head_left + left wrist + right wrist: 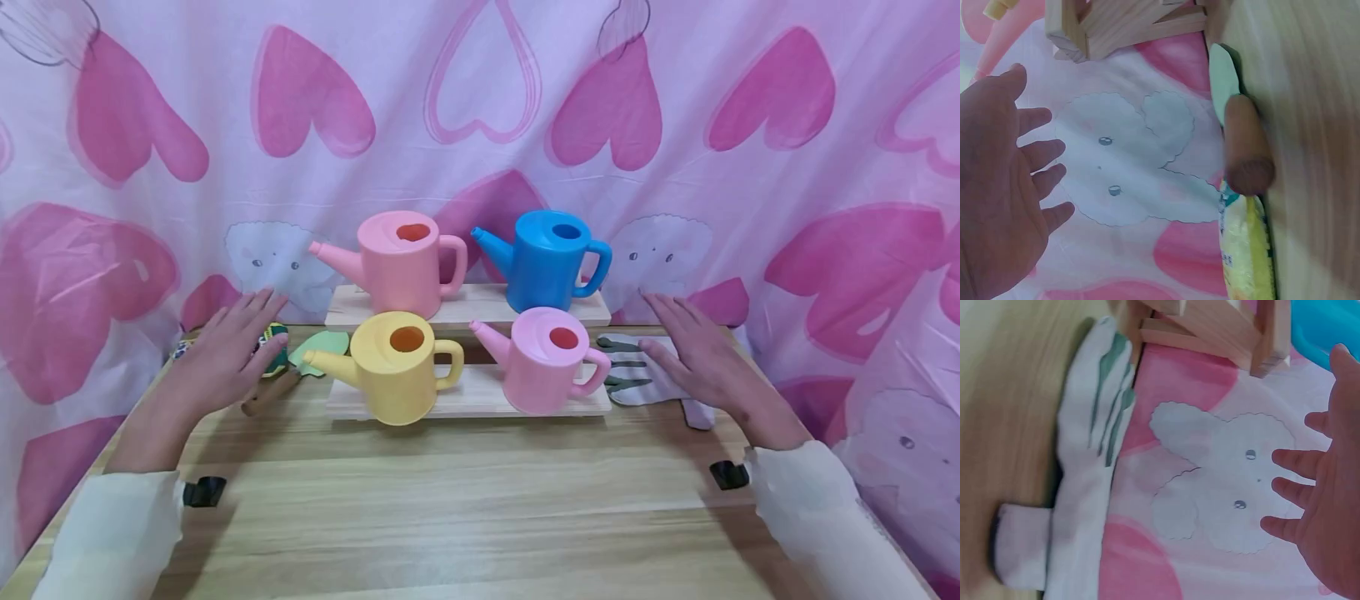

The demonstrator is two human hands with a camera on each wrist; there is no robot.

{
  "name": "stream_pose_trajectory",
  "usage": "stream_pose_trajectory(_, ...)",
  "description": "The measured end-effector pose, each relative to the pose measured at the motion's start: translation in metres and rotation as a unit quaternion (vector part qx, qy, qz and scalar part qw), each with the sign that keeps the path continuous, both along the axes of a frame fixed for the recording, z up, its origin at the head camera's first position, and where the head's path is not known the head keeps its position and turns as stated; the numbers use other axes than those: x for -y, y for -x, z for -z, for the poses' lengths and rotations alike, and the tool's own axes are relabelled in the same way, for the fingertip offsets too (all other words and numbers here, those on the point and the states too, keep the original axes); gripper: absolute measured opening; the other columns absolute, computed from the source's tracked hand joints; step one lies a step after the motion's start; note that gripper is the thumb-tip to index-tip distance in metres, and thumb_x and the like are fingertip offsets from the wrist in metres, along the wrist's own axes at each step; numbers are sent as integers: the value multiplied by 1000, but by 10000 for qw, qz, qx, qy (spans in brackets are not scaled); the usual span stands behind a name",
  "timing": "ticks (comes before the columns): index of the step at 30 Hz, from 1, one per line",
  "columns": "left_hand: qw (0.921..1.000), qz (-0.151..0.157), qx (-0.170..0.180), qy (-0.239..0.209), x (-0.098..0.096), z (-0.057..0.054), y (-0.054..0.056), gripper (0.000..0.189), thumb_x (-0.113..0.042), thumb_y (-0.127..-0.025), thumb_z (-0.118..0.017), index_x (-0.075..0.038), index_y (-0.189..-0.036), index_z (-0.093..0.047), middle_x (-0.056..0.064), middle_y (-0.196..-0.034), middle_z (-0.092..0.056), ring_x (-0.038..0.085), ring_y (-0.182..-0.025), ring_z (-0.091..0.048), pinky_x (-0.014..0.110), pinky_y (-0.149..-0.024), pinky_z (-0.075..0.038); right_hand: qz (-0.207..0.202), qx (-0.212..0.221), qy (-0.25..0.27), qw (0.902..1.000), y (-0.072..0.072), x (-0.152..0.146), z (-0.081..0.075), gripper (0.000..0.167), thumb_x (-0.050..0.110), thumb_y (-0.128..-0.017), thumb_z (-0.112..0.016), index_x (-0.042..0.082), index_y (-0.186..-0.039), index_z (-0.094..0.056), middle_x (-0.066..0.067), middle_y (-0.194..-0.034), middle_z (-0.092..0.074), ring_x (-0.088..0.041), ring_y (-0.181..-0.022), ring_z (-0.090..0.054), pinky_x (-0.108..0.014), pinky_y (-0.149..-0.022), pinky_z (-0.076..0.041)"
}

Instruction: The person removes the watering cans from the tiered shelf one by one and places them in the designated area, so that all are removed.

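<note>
I've left hand (pixel 221 358) and right hand (pixel 696 357) empty, fingers extended. Trowel (pixel 318 352) just right of left hand, long axis near-left to far-right, handle (pixel 1246 140) end closer; glove (pixel 660 387) by right hand. Between: yellow can (pixel 397 387), near pink can (pixel 542 379); farther, far pink can (pixel 401 279), blue can (pixel 542 275). Left wrist view shows the handle's butt face; head view doesn't.

We saw a pale pink curtain (pixel 401 83) at the back, on which there were darker pink hearts (pixel 307 92) and white animal heads (pixel 663 242). Below it we saw a surface (pixel 465 508) of light wood with visible grain.
</note>
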State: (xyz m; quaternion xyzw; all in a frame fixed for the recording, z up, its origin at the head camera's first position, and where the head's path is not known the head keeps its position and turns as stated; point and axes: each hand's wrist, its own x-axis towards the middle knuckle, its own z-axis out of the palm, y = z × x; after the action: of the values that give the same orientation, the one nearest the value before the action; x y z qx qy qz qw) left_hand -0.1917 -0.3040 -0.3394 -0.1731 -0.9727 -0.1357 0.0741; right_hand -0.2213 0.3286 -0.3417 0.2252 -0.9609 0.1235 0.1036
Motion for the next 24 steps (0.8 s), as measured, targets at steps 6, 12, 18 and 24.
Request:
stream_pose_trajectory(6,9990,-25,181,-407,-7,-10,10,72,-46,-108,-47,-13,-166,-20,23,-166,-20,45,-151,-15,72,-113,-21,-28,148,492,9987,5,12,-17,77,37,-105,-58,21,-167,-15,-18,-165,-25,-43,-149,-22,-76,-105,-31)
stream_pose_trajectory(12,9937,-56,584,-953,-14,-14,25,73,-49,-107,-48,-15,-166,-20,20,-166,-22,46,-149,-21,73,-111,-24,-210,175,1141,9931,15,26,-34,76,35,-105,-59,18,-166,-18,-17,-166,-25,-44,-147,-28,-75,-102,-36)
stream_pose_trajectory(18,9865,184,641,-1496,-20,-10,42,67,-47,-110,-42,-11,-164,-24,18,-167,-23,44,-151,-20,71,-114,-21,-231,59,1647,9861,24,38,-44,72,35,-106,-58,24,-166,-21,-14,-163,-31,-43,-140,-39,-69,-97,-46)
stream_pose_trajectory(24,9748,242,838,-2054,-25,1,54,64,-43,-111,-42,-13,-164,-25,18,-165,-26,47,-145,-30,73,-108,-31,-312,-124,2066,9778,34,48,-46,61,36,-108,-53,24,-163,-30,-11,-159,-41,-40,-136,-48,-64,-101,-46)
